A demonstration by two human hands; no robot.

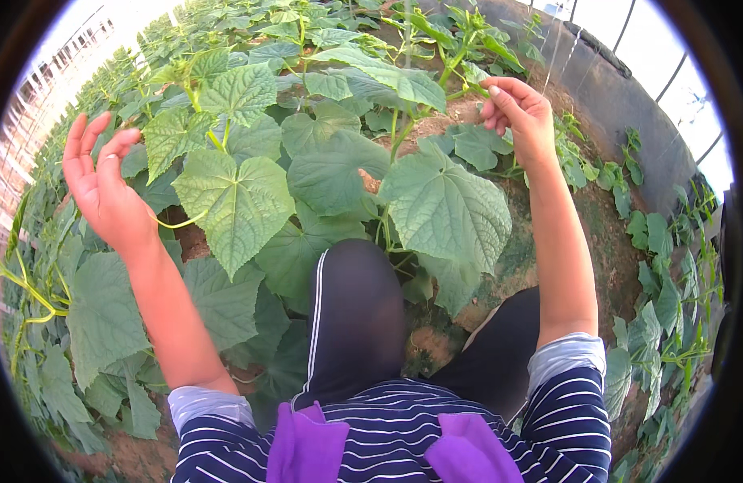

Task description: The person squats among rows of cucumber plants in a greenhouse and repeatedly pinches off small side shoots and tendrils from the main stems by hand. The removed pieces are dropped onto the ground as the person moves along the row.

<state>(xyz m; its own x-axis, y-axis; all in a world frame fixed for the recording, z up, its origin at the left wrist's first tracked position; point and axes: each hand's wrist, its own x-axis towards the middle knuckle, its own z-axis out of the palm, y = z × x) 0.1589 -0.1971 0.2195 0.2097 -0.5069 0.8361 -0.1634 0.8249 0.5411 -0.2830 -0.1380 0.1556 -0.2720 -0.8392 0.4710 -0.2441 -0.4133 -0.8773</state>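
Note:
My left hand [108, 181] is raised at the left among the vines, palm up with its fingers apart and nothing in it. A thin curling tendril [179, 224] runs from near its wrist to a broad cucumber-type leaf [233, 199]. At the upper right my right hand [516, 115] pinches between thumb and fingertips a small green piece at the edge of a young leaf [475, 73]. That leaf is beside the tip of a vine shoot [459, 57]. Whether the pinched piece is still attached is hard to tell. Large leaves [447, 205] spread between my arms, above my knee.
Dense vine rows [99, 78] fill the left and far side. Upright strings [552, 57] hang near the right hand. A grey low wall or sheet [625, 108] curves along the right, with more vines [661, 296] and bare soil [607, 235] beside it. My bent knee [359, 302] touches the foliage.

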